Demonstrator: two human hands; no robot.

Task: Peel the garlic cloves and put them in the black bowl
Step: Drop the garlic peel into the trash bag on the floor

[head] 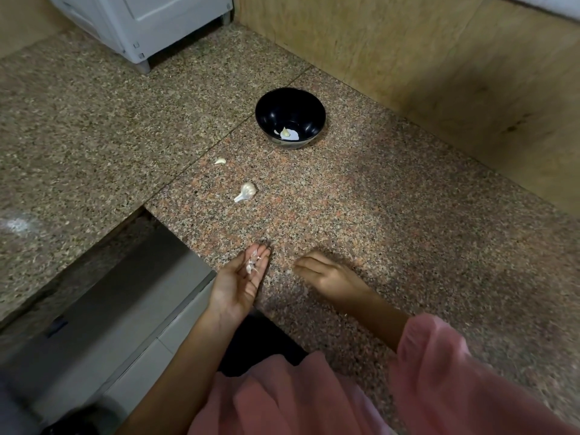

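A black bowl (290, 116) stands on the speckled granite counter (376, 215), with one pale peeled clove (286, 132) lying in its bottom. Nearer to me lie a loose garlic clove (220, 161) and a part of a garlic bulb with its stem (245, 191). My left hand (243, 282) is held palm up at the counter's front edge, fingers loosely cupped, with bits of garlic skin (252, 262) resting on its fingers. My right hand (329, 274) lies palm down on the counter beside it, fingers spread, nothing in it.
A white appliance (141, 23) on short feet stands at the back left. A tan tiled wall (439, 58) runs behind and to the right of the bowl. The counter drops off at the lower left to grey cabinet fronts (125, 324).
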